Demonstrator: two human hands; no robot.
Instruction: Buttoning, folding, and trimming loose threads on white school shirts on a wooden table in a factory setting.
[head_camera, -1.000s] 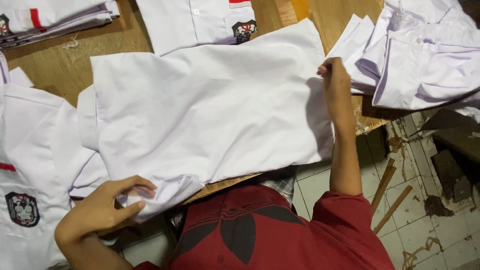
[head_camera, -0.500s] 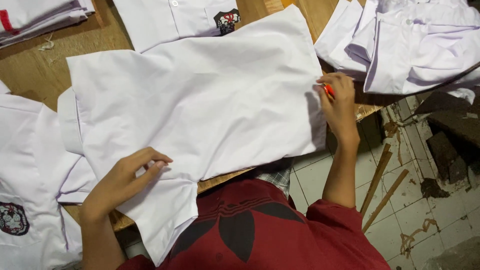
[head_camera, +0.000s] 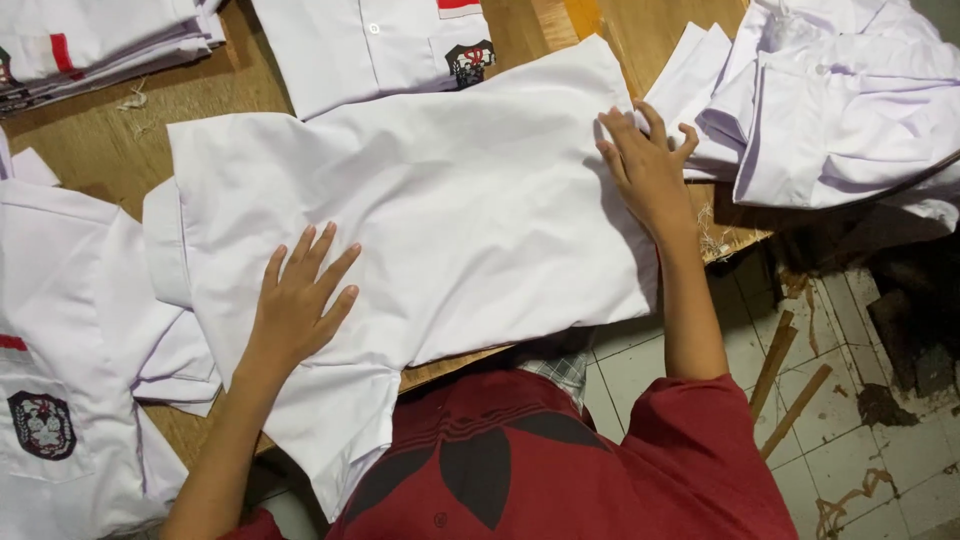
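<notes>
A white short-sleeved shirt (head_camera: 420, 200) is lying back-up across the wooden table (head_camera: 80, 140), its near sleeve hanging over the edge toward the person's red top (head_camera: 560, 470). Both hands are now resting flat on it with fingers spread, gripping nothing: the left hand (head_camera: 295, 300) is pressing the lower left part of the cloth, and the right hand (head_camera: 645, 165) is pressing its right edge. Half a second ago the left hand was just arriving at the cloth and the right was pinching the hem; 1 second ago the left was bunching the sleeve at the table edge. So the pulling is giving way to smoothing, and the shirt is looking nearly flat. Around it are lying 1 badged shirt (head_camera: 400, 45) above, a folded stack (head_camera: 90, 40) at upper left, another badged shirt (head_camera: 50, 400) at left, and a loose pile of white shirts (head_camera: 850, 110) at right
</notes>
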